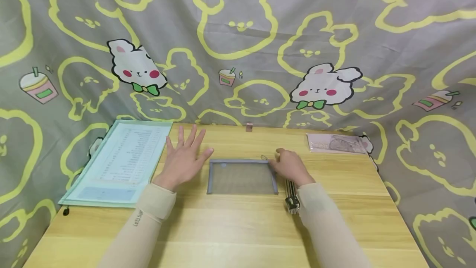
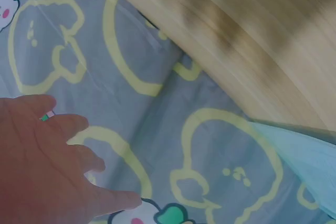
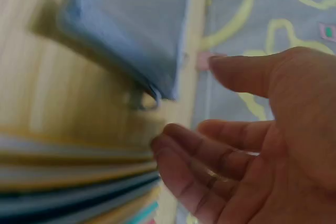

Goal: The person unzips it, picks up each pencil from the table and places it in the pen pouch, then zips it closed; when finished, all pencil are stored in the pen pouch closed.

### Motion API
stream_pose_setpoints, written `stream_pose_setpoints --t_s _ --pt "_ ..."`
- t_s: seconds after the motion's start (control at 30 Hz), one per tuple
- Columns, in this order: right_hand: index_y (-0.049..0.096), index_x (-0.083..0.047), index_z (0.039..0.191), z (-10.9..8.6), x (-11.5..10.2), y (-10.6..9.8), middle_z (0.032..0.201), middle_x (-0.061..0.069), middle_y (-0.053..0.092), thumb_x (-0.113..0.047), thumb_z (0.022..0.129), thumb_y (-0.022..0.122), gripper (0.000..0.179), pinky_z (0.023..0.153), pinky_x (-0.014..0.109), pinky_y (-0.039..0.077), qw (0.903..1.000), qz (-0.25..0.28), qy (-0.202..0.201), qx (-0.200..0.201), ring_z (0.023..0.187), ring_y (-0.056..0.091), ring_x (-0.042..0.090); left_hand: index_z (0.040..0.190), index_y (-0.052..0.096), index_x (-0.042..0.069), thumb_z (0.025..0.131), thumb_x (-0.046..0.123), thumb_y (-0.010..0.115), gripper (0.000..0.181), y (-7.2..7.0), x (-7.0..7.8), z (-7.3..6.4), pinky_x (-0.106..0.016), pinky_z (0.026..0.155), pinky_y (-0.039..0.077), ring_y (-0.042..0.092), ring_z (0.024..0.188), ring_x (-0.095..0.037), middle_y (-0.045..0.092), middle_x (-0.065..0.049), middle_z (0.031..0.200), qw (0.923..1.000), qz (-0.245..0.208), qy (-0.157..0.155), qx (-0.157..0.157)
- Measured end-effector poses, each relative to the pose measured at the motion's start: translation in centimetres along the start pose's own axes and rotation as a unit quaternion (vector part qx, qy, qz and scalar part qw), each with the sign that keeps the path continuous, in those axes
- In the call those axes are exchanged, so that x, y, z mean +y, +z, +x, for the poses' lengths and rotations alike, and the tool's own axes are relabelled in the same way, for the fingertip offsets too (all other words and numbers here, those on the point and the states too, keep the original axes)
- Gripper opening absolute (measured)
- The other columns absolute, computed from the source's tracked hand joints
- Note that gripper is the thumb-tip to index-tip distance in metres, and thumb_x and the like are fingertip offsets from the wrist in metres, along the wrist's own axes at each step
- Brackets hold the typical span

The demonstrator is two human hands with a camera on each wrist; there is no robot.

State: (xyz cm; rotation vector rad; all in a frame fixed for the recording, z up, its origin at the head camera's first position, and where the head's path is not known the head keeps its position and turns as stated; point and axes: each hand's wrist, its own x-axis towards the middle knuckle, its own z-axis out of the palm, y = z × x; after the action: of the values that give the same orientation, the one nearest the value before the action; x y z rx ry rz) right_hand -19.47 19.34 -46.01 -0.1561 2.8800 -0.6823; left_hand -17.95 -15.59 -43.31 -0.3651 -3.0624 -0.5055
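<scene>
A dark mesh zipper pouch with blue-grey edging lies flat in the middle of the wooden table. A small ring shows at its upper right corner. My left hand is spread wide just left of the pouch, and its fingers hold nothing in the left wrist view. At the pouch's right top corner is my right hand, thumb apart from loosely bent fingers, with nothing between them. Beneath the right wrist, partly hidden, lies a bundle of slim sticks with a black band.
A light-green document bag with a printed sheet lies at the left, its black zipper pull over the edge. A flat pinkish packet sits at the back right. A patterned curtain surrounds the wooden table.
</scene>
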Motion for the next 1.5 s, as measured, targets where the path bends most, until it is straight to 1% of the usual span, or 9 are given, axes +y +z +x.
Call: stream_pose_setpoints --t_s 0.07,0.17,0.27,0.47,0.77,0.87,1.03,1.23,1.5 --pt "0.067 0.005 0.123 0.4 -0.4 0.5 0.095 0.017 0.074 -0.035 0.099 0.071 0.046 0.073 0.046 0.056 0.9996 -0.017 0.019 -0.015 0.078 0.067 0.027 0.171 0.019 0.023 0.106 0.073 0.027 0.082 0.1 0.3 0.1 -0.081 0.119 -0.008 -0.014 0.162 -0.043 0.004 -0.007 0.179 1.0 0.002 0.003 0.0" --pt "0.07 0.001 0.108 0.6 -0.9 1.2 0.088 0.013 0.071 -0.034 0.093 0.079 0.039 0.065 0.04 0.053 0.9982 -0.039 0.036 -0.026 0.07 0.062 0.024 0.171 0.02 0.025 0.106 0.073 0.028 0.081 0.3 1.0 0.2 -0.081 0.12 -0.006 -0.013 0.163 -0.043 0.006 -0.006 0.179 1.0 0.001 0.008 0.0" --pt "0.072 0.0 0.108 0.7 -1.2 1.7 0.09 0.011 0.071 -0.03 0.089 0.083 0.038 0.066 0.039 0.053 0.9982 -0.033 0.046 -0.018 0.072 0.062 0.023 0.17 0.021 0.025 0.106 0.072 0.03 0.081 0.3 1.4 0.2 -0.081 0.119 -0.007 -0.013 0.163 -0.043 0.007 -0.007 0.179 0.9999 -0.008 0.013 0.003" --pt "0.07 -0.006 0.087 0.7 -1.5 2.1 0.079 0.007 0.066 -0.027 0.089 0.084 0.025 0.062 0.034 0.049 0.9981 0.007 0.058 -0.02 0.07 0.06 0.022 0.17 0.023 0.024 0.106 0.069 0.034 0.079 0.2 1.9 0.1 -0.08 0.119 -0.009 -0.012 0.163 -0.042 0.008 -0.006 0.179 0.9996 -0.021 0.016 0.008" --pt "0.073 -0.008 0.094 0.7 -1.3 2.4 0.092 0.006 0.073 -0.016 0.092 0.077 0.008 0.068 0.033 0.053 0.997 0.049 0.059 0.009 0.077 0.064 0.019 0.17 0.021 0.026 0.105 0.073 0.028 0.081 0.1 2.3 0.0 -0.079 0.119 -0.01 -0.015 0.163 -0.04 0.005 -0.005 0.179 0.9996 -0.02 0.021 0.006" --pt "0.068 -0.009 0.079 0.5 -1.6 2.1 0.078 0.003 0.066 -0.02 0.093 0.075 0.019 0.061 0.031 0.048 0.9971 0.041 0.062 0.017 0.068 0.059 0.018 0.17 0.021 0.026 0.105 0.073 0.028 0.081 0.0 2.4 -0.1 -0.079 0.119 -0.01 -0.015 0.163 -0.04 0.005 -0.005 0.179 0.9995 -0.022 0.021 0.008" --pt "0.048 -0.015 0.059 0.2 -2.3 1.9 0.061 0.002 0.053 -0.037 0.088 0.08 0.048 0.053 0.032 0.041 0.9946 0.006 0.102 0.014 0.057 0.052 0.019 0.17 0.022 0.025 0.105 0.073 0.029 0.081 0.0 2.3 -0.2 -0.079 0.119 -0.011 -0.015 0.163 -0.04 0.006 -0.006 0.179 0.9995 -0.021 0.023 0.011" --pt "0.052 -0.014 0.06 0.1 -2.8 2.3 0.066 0.005 0.062 -0.033 0.083 0.085 0.044 0.054 0.031 0.044 0.9911 0.007 0.132 0.02 0.062 0.057 0.021 0.17 0.023 0.024 0.105 0.074 0.028 0.082 0.0 2.2 -0.3 -0.08 0.119 -0.009 -0.01 0.164 -0.043 0.007 -0.008 0.178 0.9996 -0.013 0.022 0.015" --pt "0.054 -0.015 0.06 0.5 -1.4 2.7 0.064 -0.001 0.055 -0.026 0.087 0.082 0.04 0.057 0.03 0.043 0.9926 0.058 0.106 0.011 0.062 0.053 0.018 0.17 0.022 0.026 0.106 0.072 0.03 0.08 0.0 2.3 -0.5 -0.08 0.119 -0.01 -0.014 0.163 -0.042 0.004 -0.01 0.178 0.9997 -0.013 0.02 0.009"
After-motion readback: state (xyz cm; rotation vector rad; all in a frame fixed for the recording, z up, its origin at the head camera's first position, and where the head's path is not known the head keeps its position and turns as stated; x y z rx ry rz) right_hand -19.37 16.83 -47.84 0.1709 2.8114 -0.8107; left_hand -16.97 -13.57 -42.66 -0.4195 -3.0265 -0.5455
